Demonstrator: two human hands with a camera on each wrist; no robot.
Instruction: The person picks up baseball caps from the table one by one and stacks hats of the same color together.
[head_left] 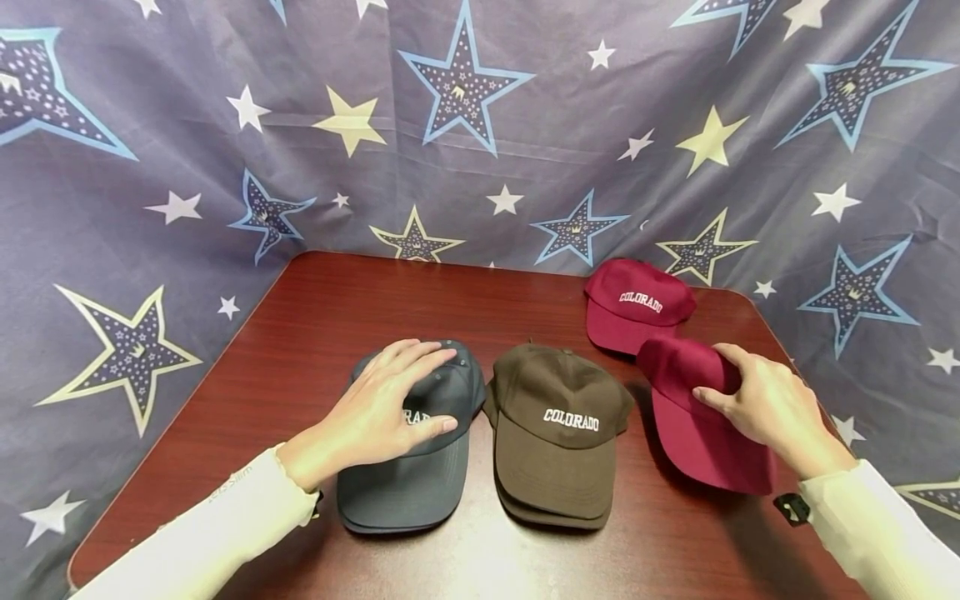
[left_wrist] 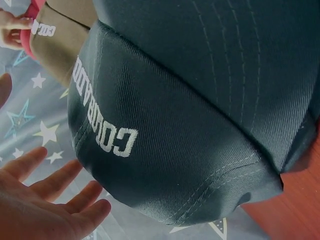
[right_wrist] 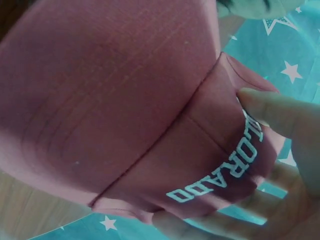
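Note:
My left hand (head_left: 386, 404) is spread over the crown of a dark blue-grey baseball cap (head_left: 408, 492), hiding part of its white lettering. In the left wrist view its fingers (left_wrist: 92, 195) are loosely extended at the edge of the crown. My right hand (head_left: 772, 404) grips a maroon baseball cap (head_left: 705, 442) by the crown, thumb on the front and fingers round the far side. This cap is tilted, its brim toward me. White COLORADO lettering (right_wrist: 215, 180) shows on it in the right wrist view.
Between the hands lies a brown COLORADO cap (head_left: 562, 400), with a second brim under its own. Another maroon cap (head_left: 637, 304) rests at the table's back right. The reddish-brown table (head_left: 330, 300) meets a star-patterned cloth (head_left: 450, 175) behind and at the sides.

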